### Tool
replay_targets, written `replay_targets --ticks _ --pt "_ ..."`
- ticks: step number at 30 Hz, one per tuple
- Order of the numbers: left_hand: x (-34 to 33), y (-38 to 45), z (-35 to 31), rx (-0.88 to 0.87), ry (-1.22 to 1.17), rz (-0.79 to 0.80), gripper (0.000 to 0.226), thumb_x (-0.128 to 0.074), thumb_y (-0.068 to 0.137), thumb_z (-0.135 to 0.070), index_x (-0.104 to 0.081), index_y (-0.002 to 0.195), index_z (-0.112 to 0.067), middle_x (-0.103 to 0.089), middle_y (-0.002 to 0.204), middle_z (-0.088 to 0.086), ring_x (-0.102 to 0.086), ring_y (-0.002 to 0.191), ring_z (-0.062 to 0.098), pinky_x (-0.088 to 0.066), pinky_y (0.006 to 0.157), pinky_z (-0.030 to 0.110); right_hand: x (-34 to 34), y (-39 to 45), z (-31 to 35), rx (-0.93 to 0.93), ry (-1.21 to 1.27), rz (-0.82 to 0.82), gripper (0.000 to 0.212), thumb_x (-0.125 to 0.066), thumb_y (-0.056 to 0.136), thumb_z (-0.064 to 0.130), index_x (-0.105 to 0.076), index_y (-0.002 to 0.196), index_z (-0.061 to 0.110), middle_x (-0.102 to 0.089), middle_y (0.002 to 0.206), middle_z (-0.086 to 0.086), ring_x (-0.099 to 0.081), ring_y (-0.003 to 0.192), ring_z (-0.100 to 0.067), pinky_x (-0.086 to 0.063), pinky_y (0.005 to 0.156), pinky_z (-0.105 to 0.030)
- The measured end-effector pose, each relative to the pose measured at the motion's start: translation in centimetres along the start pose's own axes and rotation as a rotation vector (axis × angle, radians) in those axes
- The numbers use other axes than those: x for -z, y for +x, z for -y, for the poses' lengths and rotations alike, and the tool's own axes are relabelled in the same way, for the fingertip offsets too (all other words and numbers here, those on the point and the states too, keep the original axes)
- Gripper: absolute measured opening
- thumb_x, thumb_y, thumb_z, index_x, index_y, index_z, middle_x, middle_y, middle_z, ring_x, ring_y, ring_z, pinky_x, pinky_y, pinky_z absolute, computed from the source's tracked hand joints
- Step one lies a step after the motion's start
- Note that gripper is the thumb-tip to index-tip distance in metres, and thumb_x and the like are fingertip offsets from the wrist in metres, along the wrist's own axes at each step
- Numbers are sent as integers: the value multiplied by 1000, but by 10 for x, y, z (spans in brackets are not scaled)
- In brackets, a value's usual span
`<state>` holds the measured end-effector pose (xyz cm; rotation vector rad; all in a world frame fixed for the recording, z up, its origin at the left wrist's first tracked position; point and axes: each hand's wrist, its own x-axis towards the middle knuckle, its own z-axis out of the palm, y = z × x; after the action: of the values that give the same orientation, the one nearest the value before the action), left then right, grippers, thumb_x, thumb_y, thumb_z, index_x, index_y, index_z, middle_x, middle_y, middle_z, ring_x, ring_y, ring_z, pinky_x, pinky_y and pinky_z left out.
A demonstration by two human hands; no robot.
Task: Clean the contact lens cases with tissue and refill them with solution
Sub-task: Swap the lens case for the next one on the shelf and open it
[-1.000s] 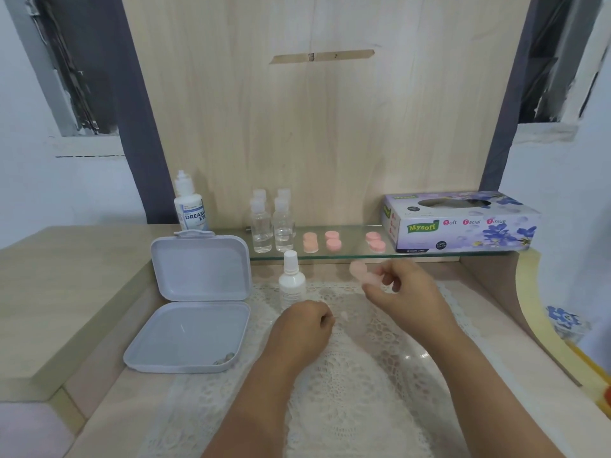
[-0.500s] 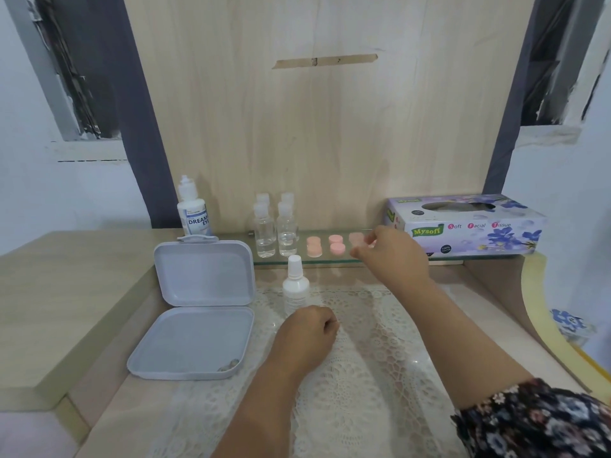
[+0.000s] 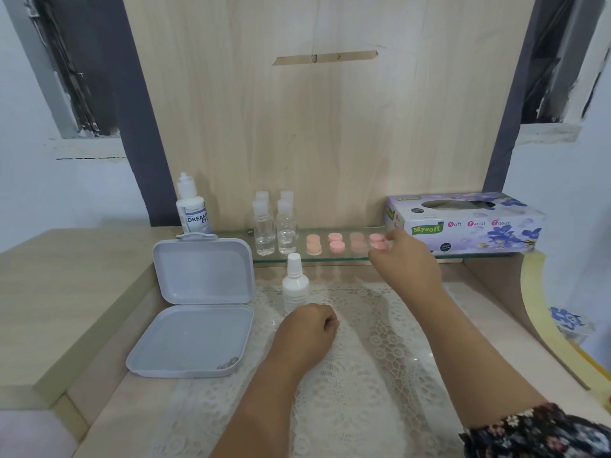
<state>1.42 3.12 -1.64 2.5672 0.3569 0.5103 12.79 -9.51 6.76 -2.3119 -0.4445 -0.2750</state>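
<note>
— Right hand [image 3: 401,262] is stretched forward to the glass shelf [image 3: 344,257], fingertips curled at the rightmost pink lens case [image 3: 377,242]; a real pinch or just a touch, I can't tell.

— And the left hand [image 3: 305,332]?

— Fist on the lace mat [image 3: 373,375], fingers curled, holding nothing visible, just in front of the white solution bottle [image 3: 295,281]. Tissue box [image 3: 469,223] sits right of the cases.

— What is carried by the desk [image 3: 69,292]?
— At centre frame, a lace mat [image 3: 363,375], a white dropper bottle [image 3: 295,282] and an opened grey case [image 3: 198,305] are seen.
— And the glass shelf [image 3: 330,257]?
— Clear bottles [image 3: 274,226], pink lens cases [image 3: 337,242] and, at right, a tissue box [image 3: 463,223].
</note>
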Motion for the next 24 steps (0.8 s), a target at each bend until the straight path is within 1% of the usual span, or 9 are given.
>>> replay_targets --ticks 2,4,8,14,17,20,22,24 --pt "0 0 0 -1 -1 2 20 -50 95 -22 -68 95 -15 -65 89 -6 -56 79 10 -45 70 23 -1 -2 -2 2 -36 -9 32 -47 92 37 -58 113 15 -54 84 2 -52 82 -23 -40 71 -31" --pt "0 0 0 0 -5 1 20 -50 96 -23 -68 96 -16 -65 89 -6 -56 79 9 -45 70 22 -4 -1 -4 -5 -69 -22 34 -44 93 39 -59 108 12 -56 83 -1 -53 79 -25 -39 68 -31" --pt "0 0 0 -7 -3 -3 20 -50 96 -22 -69 97 -15 -65 92 -5 -56 80 10 -44 70 21 -10 3 -8 -4 -112 -56 31 -45 95 36 -62 100 10 -59 79 -4 -54 73 -25 -38 61 -30" --pt "0 -1 1 -7 -13 -4 19 -50 95 -22 -68 96 -15 -65 90 -5 -56 80 10 -44 70 22 -5 -6 -15 32 -101 -112 28 -46 95 34 -61 98 11 -57 76 -2 -53 71 -24 -37 58 -30" --pt "-1 -1 2 -3 -20 -11 19 -51 95 -23 -68 95 -15 -63 87 -7 -55 78 9 -43 69 20 2 -14 -21 41 -82 -125 28 -46 95 39 -62 100 16 -59 76 3 -54 73 -21 -36 57 -30" --pt "-1 0 2 2 -19 -6 19 -51 95 -23 -68 95 -15 -64 89 -7 -56 80 9 -44 70 21 13 -26 -30 46 -38 -90 27 -49 92 46 -61 102 24 -61 77 5 -58 77 -20 -39 58 -30" --pt "-1 0 2 4 -22 -1 18 -51 95 -23 -68 94 -16 -66 91 -7 -57 82 9 -46 73 22 19 -33 -40 63 67 -10 21 -56 90 46 -63 98 29 -58 72 7 -56 70 -14 -37 55 -28" --pt "-1 0 1 16 -29 2 18 -52 94 -23 -68 93 -17 -66 90 -7 -59 83 9 -48 74 23 19 -38 -52 85 208 107 13 -64 87 42 -67 94 32 -54 68 7 -50 61 -9 -36 54 -27"
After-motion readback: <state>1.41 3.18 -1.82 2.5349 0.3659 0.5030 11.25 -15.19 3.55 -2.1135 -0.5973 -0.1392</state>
